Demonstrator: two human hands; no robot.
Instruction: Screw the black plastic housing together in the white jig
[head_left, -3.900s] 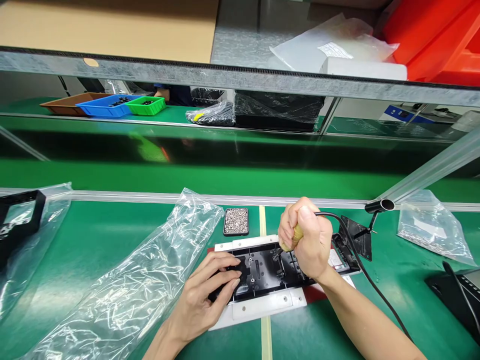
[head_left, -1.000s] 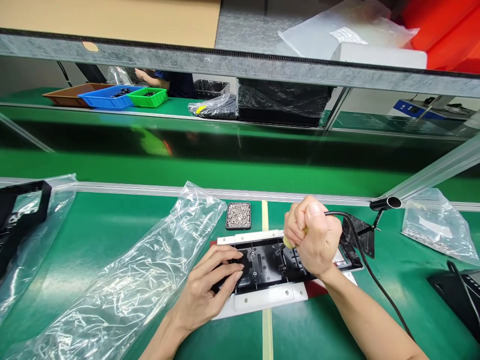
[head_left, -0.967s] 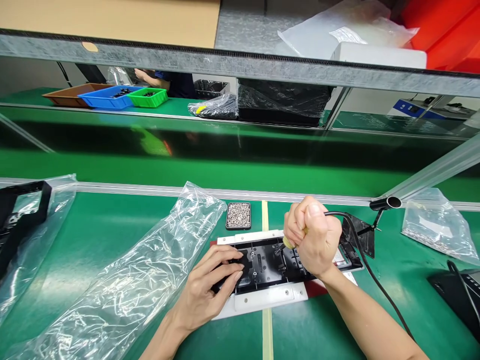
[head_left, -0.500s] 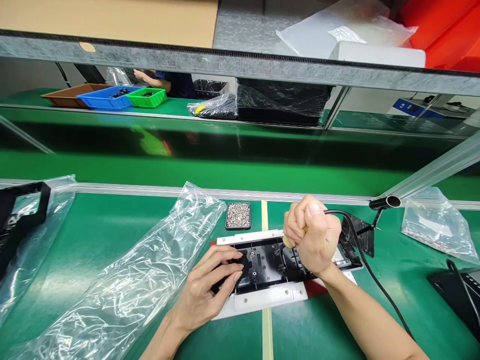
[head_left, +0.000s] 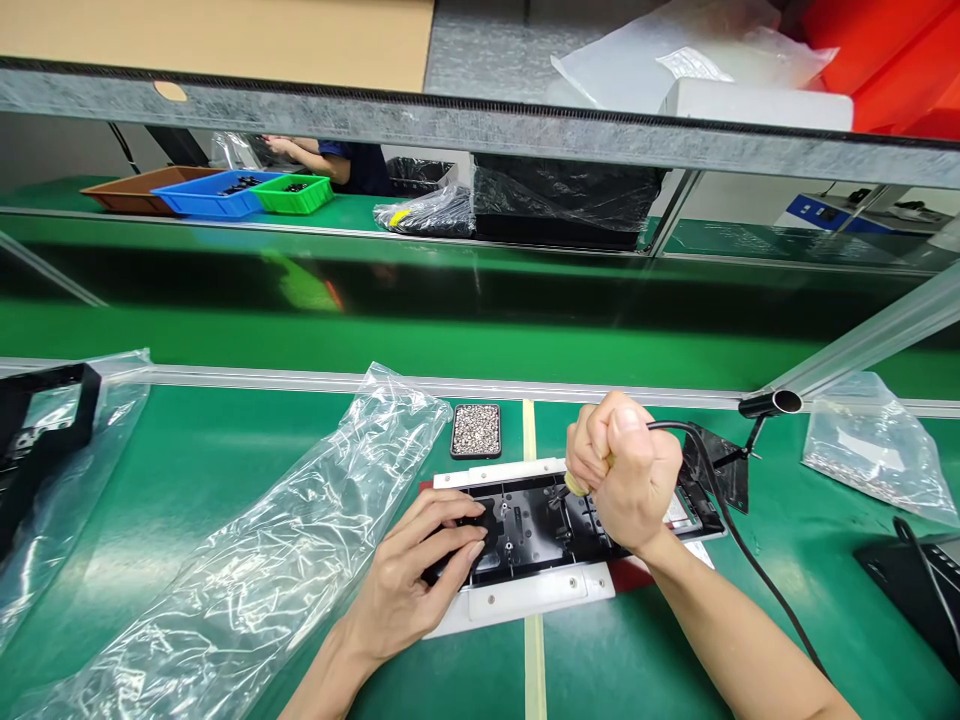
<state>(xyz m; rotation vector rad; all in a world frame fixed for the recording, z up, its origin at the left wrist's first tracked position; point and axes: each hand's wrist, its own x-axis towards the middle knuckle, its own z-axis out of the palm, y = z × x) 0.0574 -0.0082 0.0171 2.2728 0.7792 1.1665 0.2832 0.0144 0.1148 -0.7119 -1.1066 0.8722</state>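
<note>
Nearest to us, our left hand [head_left: 409, 590] lies flat on the left end of the black plastic part [head_left: 540, 525], its fingers [head_left: 450, 540] spread and pressing down rather than gripping. The part sits in a white fixture [head_left: 525, 598] near the front edge of the bench [head_left: 187, 470], across a pale tape line [head_left: 534, 660] running front to back. Our right hand [head_left: 626, 475] is curled into a tight fist around the yellowish handle of a corded tool [head_left: 579, 483], held upright with its tip down on the middle of the part; the black cable [head_left: 742, 555] leaves the top of the fist and trails off toward the right front corner. Just left of the fixture lies a long, crumpled clear plastic bag [head_left: 255, 570]. Just behind the fixture sits a small black tray of screws [head_left: 475, 430], close to the bench's back rail. Another clear bag [head_left: 870, 455] rests toward the right edge. Beyond the rail runs a green conveyor belt [head_left: 450, 340], and on the far bench we see brown, blue and green bins [head_left: 217, 192] with another person's arm [head_left: 300, 148] beside them.
</note>
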